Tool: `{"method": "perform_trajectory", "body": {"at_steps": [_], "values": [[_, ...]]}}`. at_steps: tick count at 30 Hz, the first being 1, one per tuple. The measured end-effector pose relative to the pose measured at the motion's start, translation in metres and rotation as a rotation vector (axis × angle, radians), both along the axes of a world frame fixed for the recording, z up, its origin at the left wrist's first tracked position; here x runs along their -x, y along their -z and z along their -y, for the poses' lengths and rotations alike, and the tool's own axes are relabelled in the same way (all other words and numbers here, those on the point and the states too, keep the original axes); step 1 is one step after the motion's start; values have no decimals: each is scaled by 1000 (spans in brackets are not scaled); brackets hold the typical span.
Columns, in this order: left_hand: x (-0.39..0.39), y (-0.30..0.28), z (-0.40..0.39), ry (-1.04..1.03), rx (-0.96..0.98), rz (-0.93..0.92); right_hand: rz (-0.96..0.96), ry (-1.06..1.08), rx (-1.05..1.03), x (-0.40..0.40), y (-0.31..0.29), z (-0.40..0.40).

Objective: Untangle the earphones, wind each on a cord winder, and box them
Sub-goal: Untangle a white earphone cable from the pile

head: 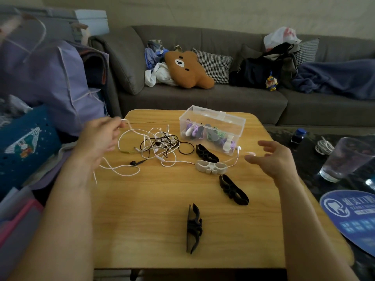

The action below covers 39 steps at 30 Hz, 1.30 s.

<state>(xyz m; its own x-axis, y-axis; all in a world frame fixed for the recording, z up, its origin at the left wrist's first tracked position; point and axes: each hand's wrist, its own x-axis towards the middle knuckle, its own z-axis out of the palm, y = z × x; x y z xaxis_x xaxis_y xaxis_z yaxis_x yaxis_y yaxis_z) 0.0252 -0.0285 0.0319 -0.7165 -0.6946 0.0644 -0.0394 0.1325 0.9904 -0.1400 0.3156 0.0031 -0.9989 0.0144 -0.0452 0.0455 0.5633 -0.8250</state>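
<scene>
From the head camera, a white earphone cord point(129, 129) is pinched between the fingertips of the left hand point(101, 134) and held up just above the counter point(162, 199). From that pinch the cord runs to the right and down into the tangle of earphones point(160, 145), where white and black cords are knotted together between the two hands and nearer the left one. The right hand point(272, 159) is held spread and grips nothing, its fingers pointing toward the tangle. A white earbud point(239, 147) is seen just ahead of the fingertips of the right hand, on a cord that passes across the white cord winder point(211, 167).

The long axis of the pinched cord is judged to lie left to right, so a pull to the left would draw against the knot; the free right hand is better placed to loosen the far end.

A black earbud point(134, 162) lies to the right of the left wrist. Three black cord winders lie unused: one point(206, 153) beside the tangle, one point(233, 189) below the right hand, one point(193, 226) nearest the person. The clear box point(213, 128), with wound earphones already inside, stands beyond the tangle and is not in the way. A drinking glass point(345, 159) stands to the right of the right hand, off the counter.
</scene>
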Motion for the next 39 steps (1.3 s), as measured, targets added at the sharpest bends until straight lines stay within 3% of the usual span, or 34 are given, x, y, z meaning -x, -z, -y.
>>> {"method": "perform_trajectory", "body": {"at_steps": [2,4,8,10,15,21,24,26,28,30,33,36,39], "values": [[-3,-9,-18,154,132,48,-209,-40,-32,-11,-7,13],[-3,-18,-43,305,192,66,-345,-230,101,-31,-16,31],[3,-26,-94,571,212,88,-301,-826,281,-78,-30,72],[5,-23,-105,615,183,94,-242,-889,291,-86,-30,80],[1,-16,-89,552,422,220,-342,-575,190,-65,-34,58],[-8,-9,-60,495,395,231,-511,274,371,-11,-30,2],[-10,-5,-53,441,441,259,-484,446,424,-3,-24,-17],[-11,-1,-51,397,487,292,-406,447,379,-2,-21,-22],[-10,0,-55,406,447,267,-296,385,178,-4,-17,-17],[-5,2,-64,428,360,187,-330,270,50,-15,-15,-1],[2,2,-85,427,299,114,-530,-151,97,-46,-20,37],[9,4,-98,441,284,101,-335,-726,237,-77,-23,69],[10,6,-103,432,315,106,-194,-867,205,-89,-20,83]]}}
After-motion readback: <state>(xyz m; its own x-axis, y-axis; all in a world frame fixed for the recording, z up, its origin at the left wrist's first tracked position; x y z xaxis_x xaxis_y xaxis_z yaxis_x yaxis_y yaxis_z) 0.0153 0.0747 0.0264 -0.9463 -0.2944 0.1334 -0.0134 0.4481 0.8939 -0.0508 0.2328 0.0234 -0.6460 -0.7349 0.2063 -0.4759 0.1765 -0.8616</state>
